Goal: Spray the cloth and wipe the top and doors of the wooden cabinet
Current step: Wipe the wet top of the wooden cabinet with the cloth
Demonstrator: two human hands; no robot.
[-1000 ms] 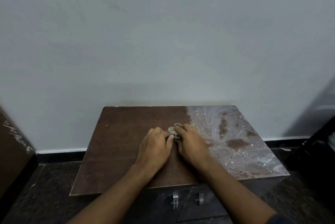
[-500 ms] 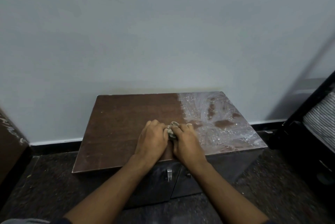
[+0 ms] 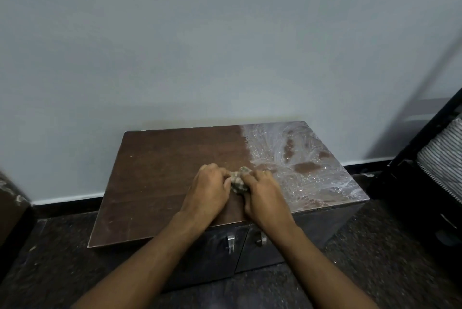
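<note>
Now both grips, left hand [image 3: 208,190] and right hand [image 3: 262,193], pinch the wadded cloth [image 3: 238,181] mid-cabinet top [image 3: 155,171]; we should press flat and sweep toward the foamy right side [image 3: 300,158].

Your left hand [image 3: 208,192] and right hand [image 3: 262,196] have slid with the bunched cloth [image 3: 239,180] toward the cabinet top's [image 3: 160,171] front edge. A dark ribbed object [image 3: 442,158] has entered at the frame's right edge.
</note>
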